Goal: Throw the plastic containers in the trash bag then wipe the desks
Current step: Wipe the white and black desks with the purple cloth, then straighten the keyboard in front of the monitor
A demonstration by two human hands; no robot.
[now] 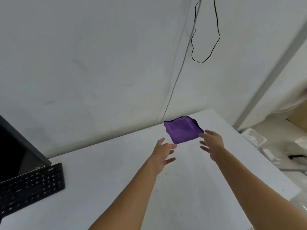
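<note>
A folded purple cloth (182, 129) lies on the white desk (116, 180) near its far edge, against the wall. My left hand (163, 154) reaches toward the cloth's near left corner with fingers spread and relaxed, fingertips just short of it. My right hand (211, 143) is at the cloth's near right corner, fingers spread, and its fingertips touch or nearly touch the fabric. Neither hand holds anything. No plastic container or trash bag is in view.
A black keyboard (31, 186) and the corner of a dark monitor (20, 146) sit at the desk's left. A black cable (206, 39) loops down the white wall. Beyond the desk's right edge, white packaging (259, 141) and clutter lie on the floor.
</note>
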